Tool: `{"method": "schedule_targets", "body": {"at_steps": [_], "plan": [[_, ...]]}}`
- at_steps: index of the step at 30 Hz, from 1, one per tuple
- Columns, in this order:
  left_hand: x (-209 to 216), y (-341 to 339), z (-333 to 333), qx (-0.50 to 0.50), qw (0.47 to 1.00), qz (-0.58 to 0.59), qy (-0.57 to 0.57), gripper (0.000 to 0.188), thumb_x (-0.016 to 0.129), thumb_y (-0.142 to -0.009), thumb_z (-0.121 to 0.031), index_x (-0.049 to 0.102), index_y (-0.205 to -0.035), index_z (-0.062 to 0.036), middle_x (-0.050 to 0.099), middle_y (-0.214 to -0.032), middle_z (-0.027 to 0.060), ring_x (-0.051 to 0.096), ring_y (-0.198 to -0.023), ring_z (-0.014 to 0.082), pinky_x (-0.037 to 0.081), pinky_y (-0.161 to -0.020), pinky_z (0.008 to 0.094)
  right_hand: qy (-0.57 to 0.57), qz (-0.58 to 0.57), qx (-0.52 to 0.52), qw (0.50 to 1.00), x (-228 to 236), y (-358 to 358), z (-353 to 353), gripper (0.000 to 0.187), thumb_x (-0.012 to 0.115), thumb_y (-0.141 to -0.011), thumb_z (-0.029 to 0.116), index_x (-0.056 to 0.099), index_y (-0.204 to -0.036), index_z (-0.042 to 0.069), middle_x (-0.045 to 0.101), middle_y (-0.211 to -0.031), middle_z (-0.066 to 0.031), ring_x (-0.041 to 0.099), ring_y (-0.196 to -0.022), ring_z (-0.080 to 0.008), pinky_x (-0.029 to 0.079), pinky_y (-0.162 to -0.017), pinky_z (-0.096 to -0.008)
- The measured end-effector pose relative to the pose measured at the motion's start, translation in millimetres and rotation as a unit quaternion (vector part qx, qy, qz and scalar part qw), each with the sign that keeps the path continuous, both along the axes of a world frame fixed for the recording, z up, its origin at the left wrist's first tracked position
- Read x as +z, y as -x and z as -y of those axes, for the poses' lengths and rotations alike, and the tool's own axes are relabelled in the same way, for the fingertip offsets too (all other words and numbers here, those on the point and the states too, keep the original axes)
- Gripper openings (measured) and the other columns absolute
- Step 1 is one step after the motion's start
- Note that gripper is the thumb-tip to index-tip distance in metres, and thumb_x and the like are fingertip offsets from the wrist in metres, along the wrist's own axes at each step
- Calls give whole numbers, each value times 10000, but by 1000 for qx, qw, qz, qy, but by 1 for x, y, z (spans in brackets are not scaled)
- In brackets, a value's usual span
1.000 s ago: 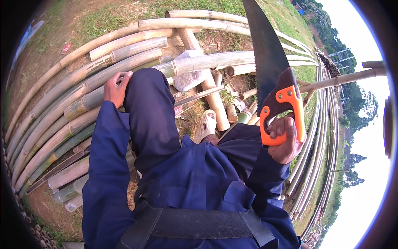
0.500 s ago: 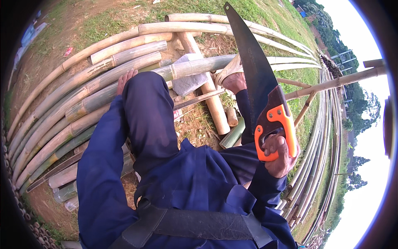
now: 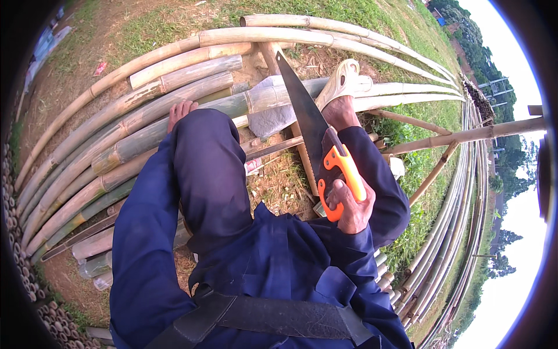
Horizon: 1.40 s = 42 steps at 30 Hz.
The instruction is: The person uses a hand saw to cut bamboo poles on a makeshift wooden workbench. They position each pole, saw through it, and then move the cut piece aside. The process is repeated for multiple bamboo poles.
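Observation:
My right hand (image 3: 353,208) is wrapped round the orange handle of a handsaw (image 3: 303,104). Its dark, tapering blade points up and away, passing in front of a thick greenish bamboo pole (image 3: 270,99). At my left, beside the bent knee, my left hand (image 3: 181,110) rests on the bamboo poles with its fingers laid over one; the knee hides part of that hand. My right foot in a pale sandal (image 3: 337,87) is on the thick pole, just right of the blade. Beneath that pole sits a grey stone (image 3: 270,122).
Several cut bamboo poles (image 3: 87,145) lie side by side at my left. Long bamboo poles (image 3: 459,227) are stacked at the right, near a bamboo post frame (image 3: 465,135). Wood shavings (image 3: 276,183) litter the ground between my legs. Grass (image 3: 157,29) lies beyond.
The saw and my right hand have moved left and down, with the blade now tilted more to the left. My right knee has come into view, and the sandal shows more fully.

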<state>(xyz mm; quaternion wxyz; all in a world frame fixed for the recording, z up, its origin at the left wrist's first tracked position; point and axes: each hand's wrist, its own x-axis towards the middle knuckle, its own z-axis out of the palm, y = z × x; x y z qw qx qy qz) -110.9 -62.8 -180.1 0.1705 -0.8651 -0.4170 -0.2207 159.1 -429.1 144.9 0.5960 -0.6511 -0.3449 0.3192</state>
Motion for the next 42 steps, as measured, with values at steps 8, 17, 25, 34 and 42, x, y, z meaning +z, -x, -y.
{"method": "schedule_targets", "body": {"at_steps": [8,17,25,34,42], "plan": [[80,5,-23,-12,990,-92,106,442,593,-938,-306,561,-1341,-128,649,-1214,70,592,-1204,263,372,-1115,515,-5,-11,9,1000,-20,-11,-27,186,728,-958,116,670,-1033,-44,607,-697,-12,541,-553,-67,436,-525,-227],[137,-17,-34,-8,967,-135,217,897,886,-630,-403,525,-1403,-129,601,-1345,124,542,-1319,308,317,-1188,515,4,-37,-10,999,-50,-26,-27,192,739,-951,123,678,-1049,-31,616,-704,-12,530,-539,-59,434,-506,-223],[153,-12,-46,-17,959,-144,243,899,885,-644,-347,504,-1424,-115,582,-1400,133,517,-1338,328,308,-1205,517,7,-48,16,999,-66,-35,-22,145,699,-961,95,664,-1024,-31,580,-672,12,510,-535,-44,442,-525,-223],[146,-13,-47,-18,965,-133,226,891,891,-636,-340,512,-1410,-113,624,-1315,149,539,-1299,339,322,-1192,516,108,-14,-30,994,-60,-29,-1,202,721,-967,150,642,-952,-36,596,-638,-9,536,-520,-66,437,-504,-229],[150,-9,-37,-6,956,-159,247,909,889,-638,-373,509,-1419,-103,634,-1301,174,582,-1243,348,352,-1145,487,101,20,28,994,-92,-54,-45,162,721,-966,120,681,-1020,-28,627,-683,-8,543,-560,-58,436,-517,-240]]}}
